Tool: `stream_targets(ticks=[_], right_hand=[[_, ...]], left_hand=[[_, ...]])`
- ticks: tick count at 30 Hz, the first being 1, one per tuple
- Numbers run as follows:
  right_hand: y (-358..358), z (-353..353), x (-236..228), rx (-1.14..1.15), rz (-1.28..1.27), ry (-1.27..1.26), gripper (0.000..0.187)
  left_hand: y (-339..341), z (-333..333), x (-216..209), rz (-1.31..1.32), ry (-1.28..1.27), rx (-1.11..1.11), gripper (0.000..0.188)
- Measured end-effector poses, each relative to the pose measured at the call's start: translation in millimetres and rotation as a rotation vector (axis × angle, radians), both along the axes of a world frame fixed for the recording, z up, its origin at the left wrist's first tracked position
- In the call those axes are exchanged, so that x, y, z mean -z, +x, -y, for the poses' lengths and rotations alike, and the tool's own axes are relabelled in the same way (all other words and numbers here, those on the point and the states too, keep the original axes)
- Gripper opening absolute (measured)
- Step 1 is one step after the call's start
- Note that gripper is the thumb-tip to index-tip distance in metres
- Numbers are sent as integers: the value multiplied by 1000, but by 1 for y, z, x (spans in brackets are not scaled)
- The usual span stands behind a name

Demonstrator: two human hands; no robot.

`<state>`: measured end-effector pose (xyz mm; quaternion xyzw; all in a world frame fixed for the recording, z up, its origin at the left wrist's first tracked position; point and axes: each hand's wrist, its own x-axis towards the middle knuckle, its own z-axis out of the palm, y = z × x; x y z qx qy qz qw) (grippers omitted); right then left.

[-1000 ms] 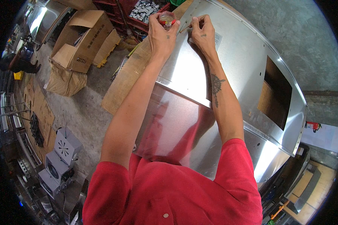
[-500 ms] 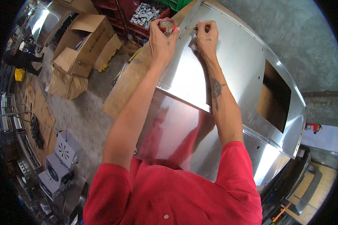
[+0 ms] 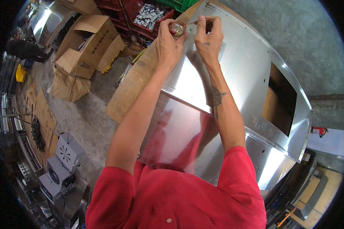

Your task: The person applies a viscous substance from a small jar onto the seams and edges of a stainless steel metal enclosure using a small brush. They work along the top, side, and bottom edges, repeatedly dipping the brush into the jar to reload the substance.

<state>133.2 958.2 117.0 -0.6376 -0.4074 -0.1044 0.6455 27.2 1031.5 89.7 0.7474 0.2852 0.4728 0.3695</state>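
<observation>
My left hand (image 3: 169, 49) is wrapped round a small clear, round container (image 3: 177, 28) with some red on it. A thin stick-like tool (image 3: 191, 23) is pinched in the fingers of my right hand (image 3: 209, 42); its exact kind is too small to tell. The tool's tip points at the container's side, and whether it touches cannot be told. Both hands are over the far left part of a large shiny sheet-metal panel (image 3: 240, 57).
A rectangular opening (image 3: 281, 99) is cut in the panel's right side. Brown board (image 3: 120, 101) lies along its left edge. Beyond are red crates (image 3: 156, 24) with small white pieces and an open cardboard box (image 3: 82, 47). Grey metal housings (image 3: 59, 173) stand lower left.
My right hand has moved slightly left and up, bringing the thin tool toward the container. My left hand has shifted a little right, and the container has turned. A dark figure far left has moved.
</observation>
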Motion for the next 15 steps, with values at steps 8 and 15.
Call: stream_targets(ticks=[8,15], right_hand=[[-4,0,1,-61,55,-82,26],[-9,0,-3,-68,1,-107,24]], left_hand=[[-1,1,0,12,0,28,57],[0,0,2,-4,3,31,57]])
